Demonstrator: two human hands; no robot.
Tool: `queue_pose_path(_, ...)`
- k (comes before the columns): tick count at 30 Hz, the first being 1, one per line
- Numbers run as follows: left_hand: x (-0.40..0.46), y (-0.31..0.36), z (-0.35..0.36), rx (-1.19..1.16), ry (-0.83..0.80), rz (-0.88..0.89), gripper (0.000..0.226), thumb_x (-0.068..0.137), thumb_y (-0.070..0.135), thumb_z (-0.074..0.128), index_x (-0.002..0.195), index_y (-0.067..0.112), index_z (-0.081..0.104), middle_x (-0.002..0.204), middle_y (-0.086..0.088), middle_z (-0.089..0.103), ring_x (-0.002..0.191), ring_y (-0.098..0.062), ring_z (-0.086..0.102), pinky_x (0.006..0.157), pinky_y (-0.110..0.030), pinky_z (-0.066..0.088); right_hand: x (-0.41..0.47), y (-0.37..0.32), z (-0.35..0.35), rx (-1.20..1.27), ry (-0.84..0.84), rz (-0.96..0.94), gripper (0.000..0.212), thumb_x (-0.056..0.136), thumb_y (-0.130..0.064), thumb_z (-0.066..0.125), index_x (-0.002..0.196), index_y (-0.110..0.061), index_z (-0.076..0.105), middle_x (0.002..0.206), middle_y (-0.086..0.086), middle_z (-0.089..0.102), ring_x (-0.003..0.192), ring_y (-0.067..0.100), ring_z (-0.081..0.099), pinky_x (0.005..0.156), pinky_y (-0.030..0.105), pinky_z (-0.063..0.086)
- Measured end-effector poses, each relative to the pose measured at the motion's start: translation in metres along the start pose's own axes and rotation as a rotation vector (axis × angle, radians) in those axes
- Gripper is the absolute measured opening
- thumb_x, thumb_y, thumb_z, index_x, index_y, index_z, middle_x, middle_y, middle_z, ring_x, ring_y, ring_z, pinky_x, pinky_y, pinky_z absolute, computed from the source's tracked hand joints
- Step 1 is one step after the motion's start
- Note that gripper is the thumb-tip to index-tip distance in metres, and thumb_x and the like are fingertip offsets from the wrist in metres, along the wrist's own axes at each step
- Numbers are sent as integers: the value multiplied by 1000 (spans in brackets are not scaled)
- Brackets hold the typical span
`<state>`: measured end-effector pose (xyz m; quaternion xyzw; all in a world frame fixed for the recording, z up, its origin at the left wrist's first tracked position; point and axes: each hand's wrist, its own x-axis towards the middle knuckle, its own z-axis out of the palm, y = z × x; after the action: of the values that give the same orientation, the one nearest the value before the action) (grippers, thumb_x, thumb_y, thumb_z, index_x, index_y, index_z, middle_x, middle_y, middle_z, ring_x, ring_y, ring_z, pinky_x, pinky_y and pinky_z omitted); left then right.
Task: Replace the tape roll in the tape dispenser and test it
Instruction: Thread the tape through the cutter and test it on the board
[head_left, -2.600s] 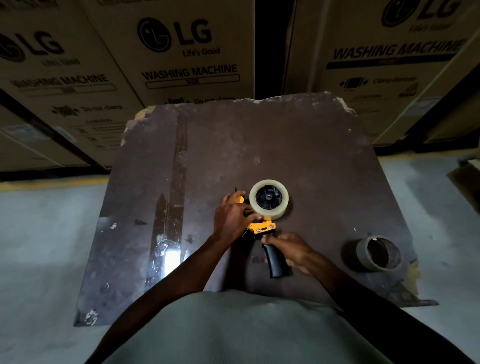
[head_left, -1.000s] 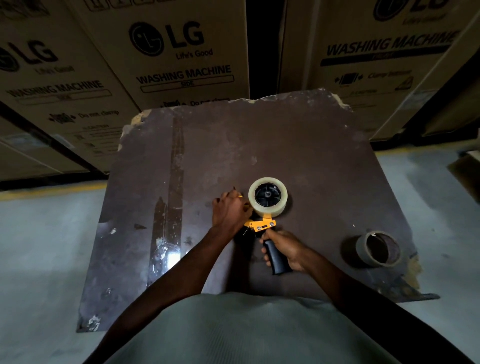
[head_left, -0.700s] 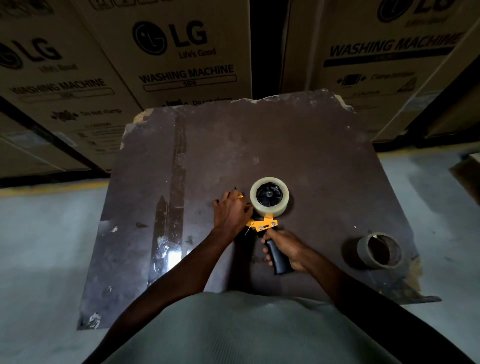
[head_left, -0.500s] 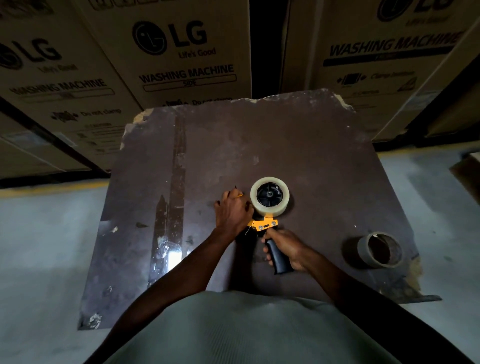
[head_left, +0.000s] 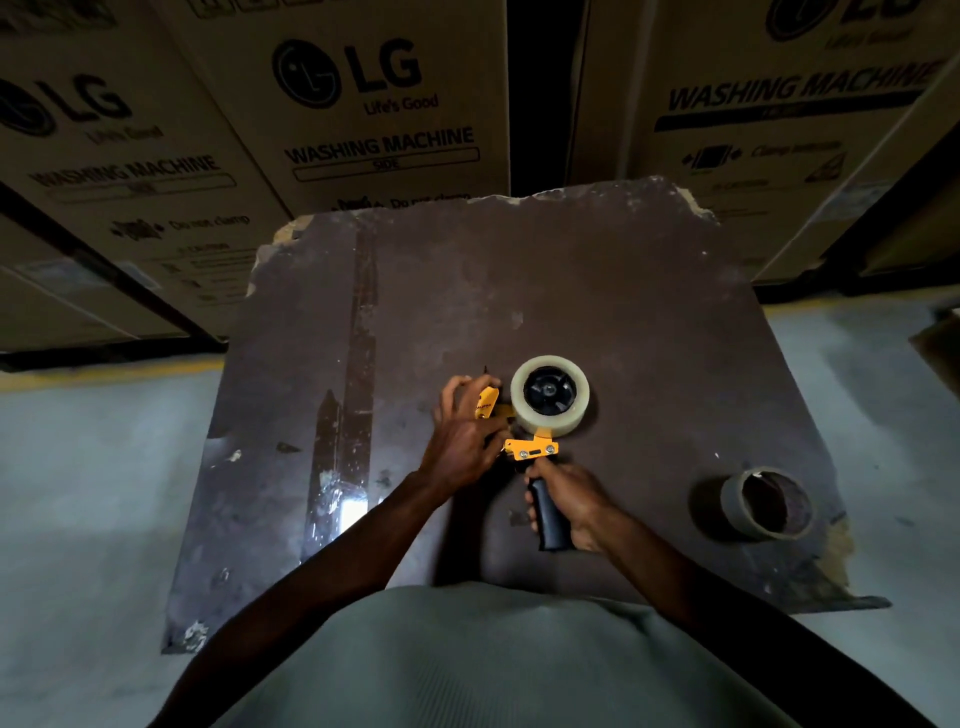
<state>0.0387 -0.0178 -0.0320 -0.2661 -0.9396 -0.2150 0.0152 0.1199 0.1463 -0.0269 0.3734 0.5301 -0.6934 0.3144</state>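
An orange tape dispenser (head_left: 531, 448) lies on its side on the dark board (head_left: 597, 291). A full clear tape roll (head_left: 549, 396) sits on its black hub. My right hand (head_left: 574, 496) is wrapped around the black handle. My left hand (head_left: 462, 441) is at the dispenser's front end, its fingers curled around the orange flap beside the roll; whether a tape end is between the fingers is too dark to tell. An empty brown cardboard core (head_left: 763, 504) stands apart on the board, to the right.
Large cardboard washing machine boxes (head_left: 363, 104) stand stacked right behind the board. Grey floor (head_left: 93, 467) lies on both sides. A shiny strip of tape (head_left: 348, 389) runs along the board's left part. The board's corners are chipped.
My left hand's fingers have shifted a little at the dispenser's front, and more of the orange flap shows. The dispenser, the roll and my right hand have stayed in place.
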Motion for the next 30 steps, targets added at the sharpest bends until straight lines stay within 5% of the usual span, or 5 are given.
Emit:
queue_pose_path(5, -21, -4, -6, 50, 37, 7, 10, 87, 37, 63, 87, 32, 71, 143, 4, 38, 129, -34, 25, 90, -45, 29, 2, 2, -1, 18, 12, -17, 18, 85, -21, 61, 70, -10, 62, 60, 9, 60, 48, 23, 52, 48, 28, 48)
queue_pose_path(13, -40, -27, -19, 98, 15, -88, 25, 88, 40, 52, 90, 25, 72, 108, 7, 65, 111, -25, 50, 80, -37, 37, 1, 1, -6, -9, 17, -27, 16, 82, -22, 62, 71, -12, 63, 61, 8, 60, 47, 21, 53, 50, 29, 47)
queue_pose_path(30, -23, -58, -31, 72, -17, -2, 18, 83, 31, 56, 86, 22, 71, 101, 5, 69, 88, -25, 59, 70, -32, 51, -1, -4, -19, -81, 38, -15, 17, 88, -23, 60, 74, -13, 61, 60, 6, 59, 47, 20, 52, 46, 25, 45)
